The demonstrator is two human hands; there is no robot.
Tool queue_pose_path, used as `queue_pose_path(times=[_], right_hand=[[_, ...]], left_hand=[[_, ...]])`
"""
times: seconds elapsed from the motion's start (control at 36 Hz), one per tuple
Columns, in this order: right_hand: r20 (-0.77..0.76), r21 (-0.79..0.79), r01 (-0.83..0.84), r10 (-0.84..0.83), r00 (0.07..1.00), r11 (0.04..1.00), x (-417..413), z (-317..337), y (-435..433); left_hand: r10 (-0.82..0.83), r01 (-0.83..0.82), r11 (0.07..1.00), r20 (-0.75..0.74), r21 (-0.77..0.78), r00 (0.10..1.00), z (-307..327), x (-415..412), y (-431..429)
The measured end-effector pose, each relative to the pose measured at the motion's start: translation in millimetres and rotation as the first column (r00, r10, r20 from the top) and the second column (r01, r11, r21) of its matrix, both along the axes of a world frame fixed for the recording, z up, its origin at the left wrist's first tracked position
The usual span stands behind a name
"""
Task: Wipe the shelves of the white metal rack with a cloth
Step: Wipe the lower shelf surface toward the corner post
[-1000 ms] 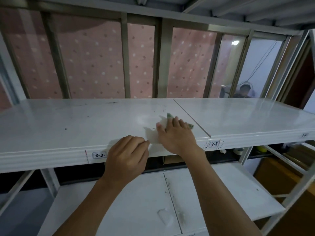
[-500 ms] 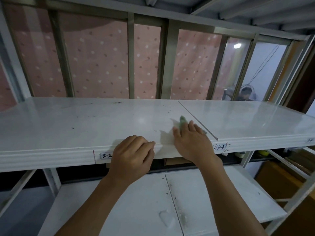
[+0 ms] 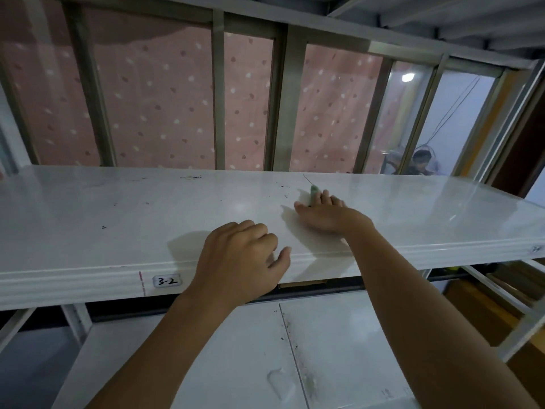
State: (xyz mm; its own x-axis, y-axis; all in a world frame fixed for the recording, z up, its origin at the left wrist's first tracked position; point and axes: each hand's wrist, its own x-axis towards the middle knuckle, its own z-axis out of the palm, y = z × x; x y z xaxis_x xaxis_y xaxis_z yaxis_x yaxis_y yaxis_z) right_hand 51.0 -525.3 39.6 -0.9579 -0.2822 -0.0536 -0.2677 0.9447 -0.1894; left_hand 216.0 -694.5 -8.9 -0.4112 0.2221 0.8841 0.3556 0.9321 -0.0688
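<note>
Cloth (image 3: 314, 190) mostly hidden under right hand (image 3: 327, 215), its green tip at 12 o'clock; fingers flat, pressing it. Left hand (image 3: 239, 261) fingers curled on the shelf (image 3: 118, 219) edge. Right hand has slid toward 1 o'clock.

Storeroom by the look, tiered white metal rack (image 3: 88, 219) with handwritten bay label (image 3: 166, 281) "3-2" on shelf edge at 7 o'clock, metal-framed glass partition (image 3: 218, 93) at 12 o'clock, pink dotted curtain (image 3: 153, 98) behind it.

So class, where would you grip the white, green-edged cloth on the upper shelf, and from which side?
The green-edged cloth lies flat under the right hand on the white metal shelf; only its green tip shows past the fingertips. Probably pinch that tip from above, on the far side.
</note>
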Motion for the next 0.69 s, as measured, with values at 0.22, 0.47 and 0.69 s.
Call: queue_pose_path(times=[0.22, 0.47, 0.69], right_hand=[[0.033, -0.008, -0.081, 0.081, 0.996, 0.997, -68, 11, -23], [0.046, -0.007, -0.272, 0.272, 0.961, 0.962, -122, 19, -38], [0.093, -0.004, -0.627, 0.625, 0.775, 0.779, -110, 17, -34]], left_hand=[[-0.064, 0.063, 0.998, -0.096, -0.013, 0.993, -4, -3, -4], [-0.094, 0.092, 0.995, 0.042, 0.036, 0.995, 0, -2, -5], [-0.070, 0.068, 0.997, 0.041, 0.038, 0.997, 3, 0, 1]])
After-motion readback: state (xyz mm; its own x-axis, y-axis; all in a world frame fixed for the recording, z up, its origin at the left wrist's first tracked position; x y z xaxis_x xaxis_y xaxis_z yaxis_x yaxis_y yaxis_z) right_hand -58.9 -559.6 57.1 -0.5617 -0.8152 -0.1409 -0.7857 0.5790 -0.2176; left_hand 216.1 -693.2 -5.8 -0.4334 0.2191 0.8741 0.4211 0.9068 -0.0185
